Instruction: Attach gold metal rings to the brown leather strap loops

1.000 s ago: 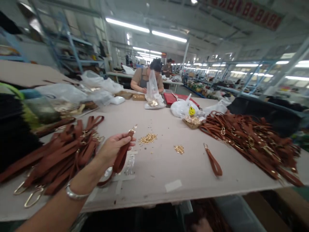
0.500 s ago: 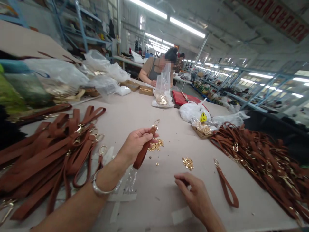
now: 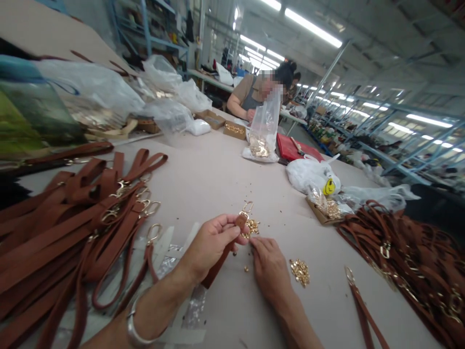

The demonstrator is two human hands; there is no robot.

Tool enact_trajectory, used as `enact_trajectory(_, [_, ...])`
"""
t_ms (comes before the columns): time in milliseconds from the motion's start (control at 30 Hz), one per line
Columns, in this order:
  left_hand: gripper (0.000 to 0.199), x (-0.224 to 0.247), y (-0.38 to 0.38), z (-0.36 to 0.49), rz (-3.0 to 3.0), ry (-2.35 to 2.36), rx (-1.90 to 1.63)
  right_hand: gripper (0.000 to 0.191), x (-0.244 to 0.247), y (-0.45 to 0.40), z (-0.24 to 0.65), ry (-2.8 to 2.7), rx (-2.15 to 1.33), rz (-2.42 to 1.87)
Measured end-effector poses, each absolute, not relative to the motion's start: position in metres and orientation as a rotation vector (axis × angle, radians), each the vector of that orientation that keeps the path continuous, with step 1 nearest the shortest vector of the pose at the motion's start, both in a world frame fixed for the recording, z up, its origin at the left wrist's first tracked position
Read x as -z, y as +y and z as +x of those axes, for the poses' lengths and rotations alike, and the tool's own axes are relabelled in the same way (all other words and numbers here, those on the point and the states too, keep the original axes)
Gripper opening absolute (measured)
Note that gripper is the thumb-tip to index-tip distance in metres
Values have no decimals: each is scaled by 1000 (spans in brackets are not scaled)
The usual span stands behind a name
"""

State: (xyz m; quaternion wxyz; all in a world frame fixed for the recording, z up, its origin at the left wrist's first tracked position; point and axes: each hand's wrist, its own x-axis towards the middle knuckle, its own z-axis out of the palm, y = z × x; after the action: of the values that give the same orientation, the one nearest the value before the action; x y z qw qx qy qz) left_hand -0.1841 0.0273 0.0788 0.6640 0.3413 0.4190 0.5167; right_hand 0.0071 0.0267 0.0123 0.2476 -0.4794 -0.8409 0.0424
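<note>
My left hand is closed round a brown leather wrist strap, its thumb pressed flat near the upper end. A gold-coloured clasp sticks out beyond the fingertips, and the strap's loop hangs below the hand. My right hand rests low over the table, fingers bent together and tips at the edge of a small pile of gold rivet pieces. Whatever those fingertips pinch is hidden. A second pile of flat gold pieces lies right of my right hand. One loose gold piece sits between my hands.
Brown straps with clasps are heaped at left, more straps at right. One single strap lies apart. Farther back are bagged gold hardware, a small box, a white bag and a person seated opposite.
My right hand has moved forward and left to the nearer rivet pile. My left hand still holds the strap, now lower and closer to that pile. The view has shifted.
</note>
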Motion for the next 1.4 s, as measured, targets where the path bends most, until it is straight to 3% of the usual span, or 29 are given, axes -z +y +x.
enact_trajectory(167, [22, -70, 26, -179, 838, 965, -1111, 17, -9, 25, 17, -2081, -200, -1357])
enact_trajectory(600, [22, -57, 26, -174, 925, 1000, -1043, 18, -14, 19, 22, -1815, -644, -1413])
enact_trajectory(767, [20, -57, 26, -174, 948, 1004, -1017, 28, -19, 17, 20, -1710, -752, -1454])
enact_trajectory(1000, [22, -59, 23, -171, 1034, 1035, -989, 17, -29, 16, 16, -1263, -1175, -1277])
enact_trajectory(1400, [30, -52, 13, -164, 1431, 1076, -1037, 14, -40, 15, 1, -1260, -1347, -1114])
